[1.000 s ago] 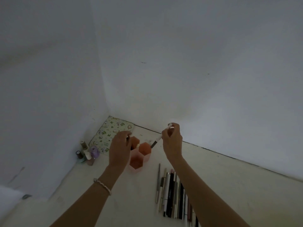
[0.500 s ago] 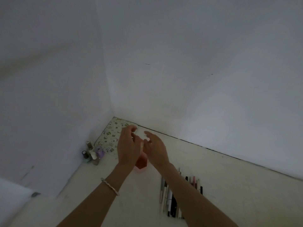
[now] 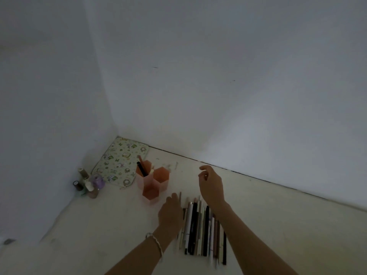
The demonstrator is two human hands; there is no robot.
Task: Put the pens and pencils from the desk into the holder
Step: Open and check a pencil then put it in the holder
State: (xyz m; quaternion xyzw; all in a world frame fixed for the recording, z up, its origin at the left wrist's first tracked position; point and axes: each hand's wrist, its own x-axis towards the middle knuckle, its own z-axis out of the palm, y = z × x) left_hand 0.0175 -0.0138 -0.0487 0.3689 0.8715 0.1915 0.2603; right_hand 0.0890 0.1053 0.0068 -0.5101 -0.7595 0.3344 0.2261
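Head view shows us between pickups: our left hand [image 3: 171,212] is lowered at the near-left edge of the row of pens and pencils [image 3: 202,231], its fingers reaching toward a thin pencil [image 3: 180,196] that lies slightly apart from the rest, though we cannot tell whether they touch it or have closed on anything. Our right hand [image 3: 211,185] hovers above the far end of the row, fingers loosely curled and holding nothing. The pink hexagonal holder [image 3: 152,181] stands just beyond the row on the pale desk [image 3: 278,225], and its far-left cell already has a black pen [image 3: 141,169] and a brownish pencil leaning in it, with a couple of pale tips showing beside them; the other two cells look empty from here. By our reckoning most of the work remains, since a dozen or so pieces lie side by side on the desk. The next move calls for pinching one slim barrel without scattering its neighbours, then tipping it upright over an open cell. Some dark pens carry faint print, as does the floral pouch [image 3: 121,161] near the nail polish bottles [image 3: 88,183], but none of it is legible to us.
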